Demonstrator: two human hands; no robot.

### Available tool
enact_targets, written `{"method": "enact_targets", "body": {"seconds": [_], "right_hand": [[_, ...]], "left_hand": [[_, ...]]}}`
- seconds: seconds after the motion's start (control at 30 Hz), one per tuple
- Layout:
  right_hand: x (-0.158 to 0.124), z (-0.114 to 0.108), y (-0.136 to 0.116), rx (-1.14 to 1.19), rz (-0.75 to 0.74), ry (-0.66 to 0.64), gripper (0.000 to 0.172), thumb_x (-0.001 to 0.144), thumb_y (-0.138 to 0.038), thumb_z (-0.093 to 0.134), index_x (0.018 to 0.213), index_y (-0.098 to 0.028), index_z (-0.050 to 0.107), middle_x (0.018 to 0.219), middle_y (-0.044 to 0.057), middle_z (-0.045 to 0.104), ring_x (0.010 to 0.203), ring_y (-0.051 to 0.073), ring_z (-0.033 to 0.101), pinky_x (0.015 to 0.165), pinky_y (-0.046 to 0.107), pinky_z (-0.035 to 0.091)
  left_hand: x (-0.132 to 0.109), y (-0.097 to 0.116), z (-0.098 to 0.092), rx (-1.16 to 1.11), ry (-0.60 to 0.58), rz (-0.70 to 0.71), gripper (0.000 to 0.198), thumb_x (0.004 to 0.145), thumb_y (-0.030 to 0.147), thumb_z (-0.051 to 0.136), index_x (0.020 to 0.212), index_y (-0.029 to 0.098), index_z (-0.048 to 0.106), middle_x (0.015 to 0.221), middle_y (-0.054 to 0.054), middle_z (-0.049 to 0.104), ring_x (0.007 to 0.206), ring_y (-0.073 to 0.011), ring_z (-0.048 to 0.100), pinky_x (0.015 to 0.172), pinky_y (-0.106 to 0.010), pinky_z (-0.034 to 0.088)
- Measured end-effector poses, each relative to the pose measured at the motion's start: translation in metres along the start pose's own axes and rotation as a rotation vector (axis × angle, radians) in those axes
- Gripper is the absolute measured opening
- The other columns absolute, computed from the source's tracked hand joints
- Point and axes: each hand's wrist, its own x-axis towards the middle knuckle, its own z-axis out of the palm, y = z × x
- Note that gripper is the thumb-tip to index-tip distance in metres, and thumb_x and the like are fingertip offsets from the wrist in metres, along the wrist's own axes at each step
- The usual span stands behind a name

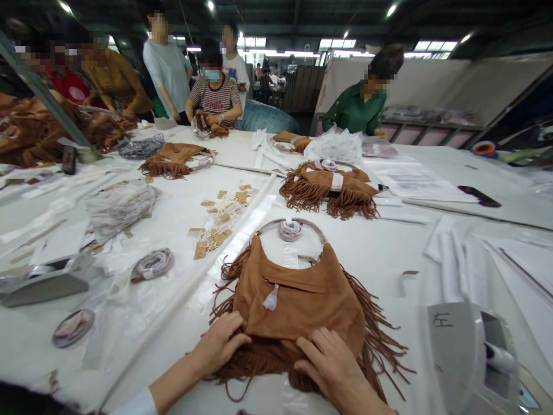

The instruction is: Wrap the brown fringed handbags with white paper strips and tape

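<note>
A brown suede bag [298, 305] with long fringes lies flat on the white table, its wrapped handle arching away from me. A coil of wrapped strap [289, 229] sits inside the handle's loop, and a small white wrapped piece [271, 297] hangs at the zip. At the bag's lower left edge, my left hand [221, 341] is closed with its fingers and thumb pinching the suede. My right hand [330, 364] rests on the lower right edge, fingers bent over the suede and thumb near the fringe.
More fringed bags [330, 187] lie beyond. Tags [220, 222] are scattered left of centre, near coiled straps [154, 263]. A grey tape dispenser [458, 351] stands at the right, another [47, 282] at the left. A phone [479, 196] lies far right. Several people work across the table.
</note>
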Motion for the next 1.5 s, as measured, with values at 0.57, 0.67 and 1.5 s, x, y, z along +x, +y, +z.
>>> {"method": "enact_targets", "body": {"seconds": [0.57,0.67,1.5], "right_hand": [[-0.004,0.017,-0.007,0.016,-0.135,0.109,0.021,0.100,-0.026,0.040,0.106,-0.016,0.057,0.079,0.004,0.055,0.070,0.018,0.046,0.064,0.031,0.036],[0.002,0.024,-0.022,-0.066,-0.077,0.049,0.049,0.081,-0.056,0.067,0.104,-0.013,0.057,0.085,0.006,0.058,0.076,0.021,0.051,0.069,0.035,0.040],[0.007,0.047,-0.043,0.012,-0.136,-0.248,0.024,0.076,-0.020,0.074,0.083,-0.022,0.051,0.080,-0.003,0.056,0.075,0.018,0.048,0.067,0.032,0.033]], "left_hand": [[0.056,0.035,0.000,0.179,-0.200,0.159,0.037,0.102,0.030,0.030,0.072,0.018,0.048,0.074,0.000,0.056,0.076,-0.0159,0.048,0.079,-0.035,0.028],[0.065,0.038,-0.006,0.161,-0.274,0.172,0.039,0.101,0.033,0.031,0.069,0.017,0.048,0.072,0.000,0.057,0.074,-0.0152,0.048,0.080,-0.035,0.027],[0.026,0.010,-0.009,0.374,-0.381,0.471,0.047,0.073,0.062,0.070,0.095,0.021,0.063,0.097,-0.007,0.056,0.094,-0.0249,0.046,0.094,-0.041,0.030]]}}
